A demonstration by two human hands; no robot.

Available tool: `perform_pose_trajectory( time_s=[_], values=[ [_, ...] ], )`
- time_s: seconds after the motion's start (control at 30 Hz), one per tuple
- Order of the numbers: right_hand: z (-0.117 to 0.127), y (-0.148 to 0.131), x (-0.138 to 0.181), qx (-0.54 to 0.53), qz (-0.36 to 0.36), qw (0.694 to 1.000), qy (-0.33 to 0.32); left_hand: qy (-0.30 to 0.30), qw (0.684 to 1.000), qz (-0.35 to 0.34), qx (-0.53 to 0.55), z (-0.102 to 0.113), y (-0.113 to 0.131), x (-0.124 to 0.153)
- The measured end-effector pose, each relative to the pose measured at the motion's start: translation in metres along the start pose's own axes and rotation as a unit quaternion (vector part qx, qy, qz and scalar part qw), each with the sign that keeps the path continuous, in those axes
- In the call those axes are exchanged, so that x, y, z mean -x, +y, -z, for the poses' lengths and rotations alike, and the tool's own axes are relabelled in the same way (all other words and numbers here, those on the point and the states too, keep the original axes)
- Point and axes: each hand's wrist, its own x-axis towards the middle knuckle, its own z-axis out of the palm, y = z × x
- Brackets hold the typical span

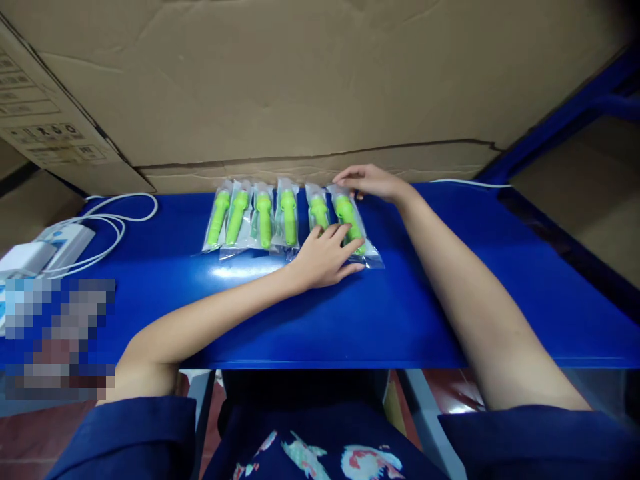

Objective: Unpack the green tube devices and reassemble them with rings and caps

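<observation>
Several bright green plastic items with ridged handles lie in a row on the blue table, each sealed in a clear bag; their exact kind I cannot make out. My left hand (327,259) rests palm down with spread fingers over the lower ends of the two rightmost bags, partly hiding the green item (319,208) second from the right. At the top edge of the rightmost bagged green item (345,208) is my right hand (373,181), its fingers loosely bent and apart, fingertips touching the bag. Farther left lie the other bagged green items (264,219), apart from both hands.
A large cardboard sheet (300,87) stands upright along the back of the blue table (320,327). White adapters (70,243) and a coiled white cable (123,230) lie at the left. A blue metal frame (565,107) rises at the right.
</observation>
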Motion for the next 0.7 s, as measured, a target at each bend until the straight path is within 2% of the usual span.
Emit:
perform_pose_trajectory(
  time_s=[0.1,0.17,0.23,0.3,0.37,0.43,0.5,0.6,0.7],
  values=[
    [-0.001,0.004,0.004,0.132,-0.004,0.991,0.039,-0.027,0.998,0.042,0.033,0.001,-0.004,0.009],
    [-0.001,0.003,0.012,0.245,-0.035,0.964,0.097,-0.033,0.994,0.062,0.080,0.009,-0.009,0.011],
    [-0.004,-0.002,0.024,0.331,-0.095,0.931,0.122,-0.020,0.987,0.080,0.135,0.018,-0.020,0.007],
    [-0.011,-0.010,0.037,0.359,-0.155,0.917,0.081,0.007,0.980,0.105,0.169,0.023,-0.036,-0.006],
    [-0.021,-0.016,0.047,0.375,-0.178,0.909,0.027,0.032,0.976,0.139,0.163,0.024,-0.056,-0.023],
    [-0.031,-0.015,0.053,0.391,-0.163,0.906,0.021,0.026,0.970,0.185,0.154,0.022,-0.074,-0.038],
    [-0.035,-0.007,0.057,0.367,-0.138,0.919,0.046,0.028,0.968,0.206,0.143,0.018,-0.087,-0.048],
    [-0.030,0.010,0.063,0.286,-0.072,0.948,0.121,0.057,0.969,0.201,0.129,0.012,-0.097,-0.053],
    [-0.018,0.018,0.073,0.240,0.022,0.955,0.171,0.102,0.969,0.192,0.115,0.010,-0.100,-0.052]
  ],
)
